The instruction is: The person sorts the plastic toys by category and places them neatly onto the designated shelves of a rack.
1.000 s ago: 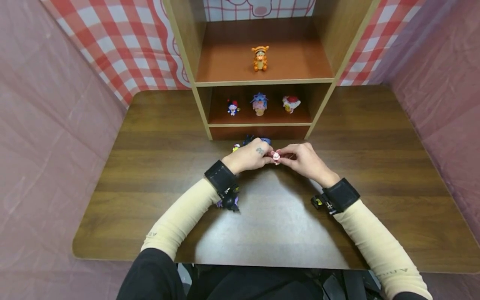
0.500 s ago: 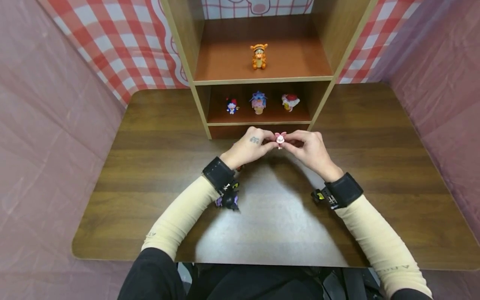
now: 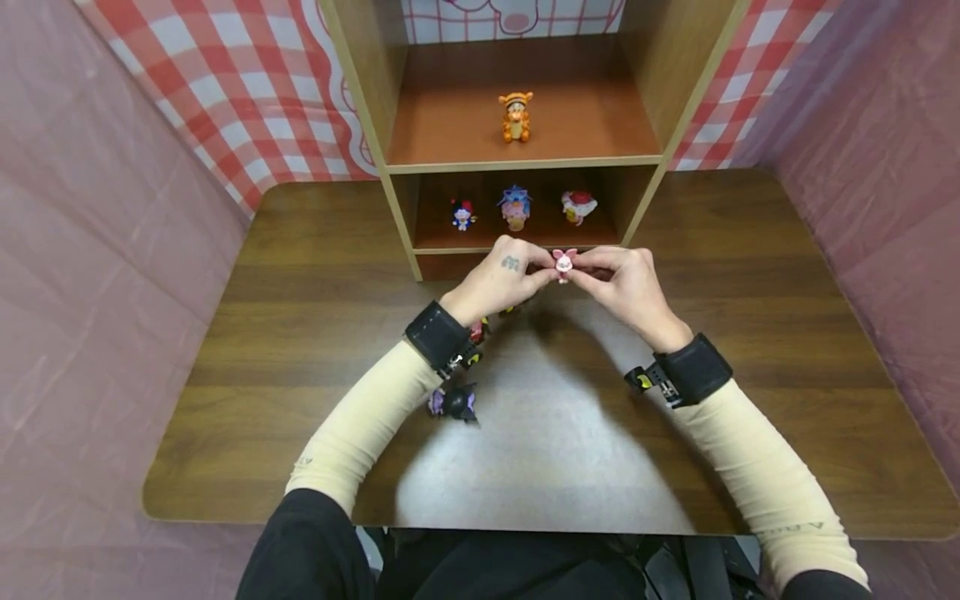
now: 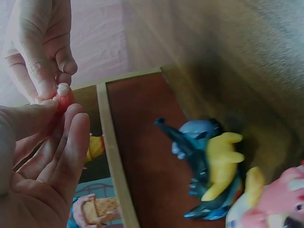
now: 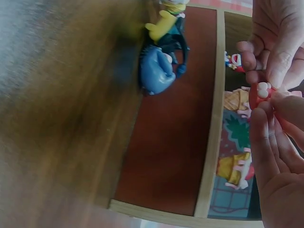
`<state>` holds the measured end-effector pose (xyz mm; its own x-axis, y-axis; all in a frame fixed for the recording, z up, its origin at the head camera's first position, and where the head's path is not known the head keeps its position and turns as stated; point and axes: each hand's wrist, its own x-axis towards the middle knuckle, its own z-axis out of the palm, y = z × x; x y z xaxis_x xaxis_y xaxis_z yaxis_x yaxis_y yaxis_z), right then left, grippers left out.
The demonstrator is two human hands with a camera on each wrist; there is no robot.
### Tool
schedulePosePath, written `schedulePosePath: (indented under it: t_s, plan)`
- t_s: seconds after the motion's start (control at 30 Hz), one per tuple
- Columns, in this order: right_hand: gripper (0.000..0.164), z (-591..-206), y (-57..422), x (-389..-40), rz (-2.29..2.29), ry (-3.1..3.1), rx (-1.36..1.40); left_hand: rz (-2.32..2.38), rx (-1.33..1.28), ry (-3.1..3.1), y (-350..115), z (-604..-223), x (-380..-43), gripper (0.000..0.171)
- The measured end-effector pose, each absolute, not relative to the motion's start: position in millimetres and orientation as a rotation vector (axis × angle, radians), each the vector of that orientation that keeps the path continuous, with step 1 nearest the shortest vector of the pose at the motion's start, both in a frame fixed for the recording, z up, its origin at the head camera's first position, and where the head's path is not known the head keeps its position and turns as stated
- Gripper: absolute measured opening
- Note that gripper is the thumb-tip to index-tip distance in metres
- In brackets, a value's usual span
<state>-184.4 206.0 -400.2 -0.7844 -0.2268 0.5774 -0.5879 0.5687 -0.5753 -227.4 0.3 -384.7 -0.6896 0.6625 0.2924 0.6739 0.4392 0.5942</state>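
Both hands pinch one small pink toy figurine (image 3: pixel 563 263) with a pale face and upright pink ears. My left hand (image 3: pixel 504 275) grips its left side between thumb and fingertips, while my right hand (image 3: pixel 628 287) pinches the right side. In the head view they meet at the front edge of the lower shelf (image 3: pixel 450 250). The left wrist view shows the figurine's (image 4: pixel 64 99) reddish underside between the fingertips; its pale feet (image 5: pixel 263 89) face the camera in the right wrist view.
On the lower shelf stand a small blue-and-red figurine (image 3: pixel 462 216), a blue one on a cone (image 3: pixel 515 208) and a red-topped one (image 3: pixel 578 207). An orange tiger figurine (image 3: pixel 515 118) sits above. Near my left wrist lies a black-and-purple figurine (image 3: pixel 457 402). A yellow-and-blue figurine (image 4: pixel 221 166) lies before the cabinet.
Both hands have moved forward with the pink figurine, from over the table to the lower shelf's front edge. The figurine's ears and face now show more clearly.
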Motion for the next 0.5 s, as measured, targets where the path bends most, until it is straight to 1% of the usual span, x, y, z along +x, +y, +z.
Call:
schedulePosePath:
  t_s: [0.5]
  plan:
    - [0.011, -369.1, 208.9, -193.8, 1.059, -2.322, 0.675, -1.046, -1.268, -2.578, 3.0, -350.4, -236.0, 0.013]
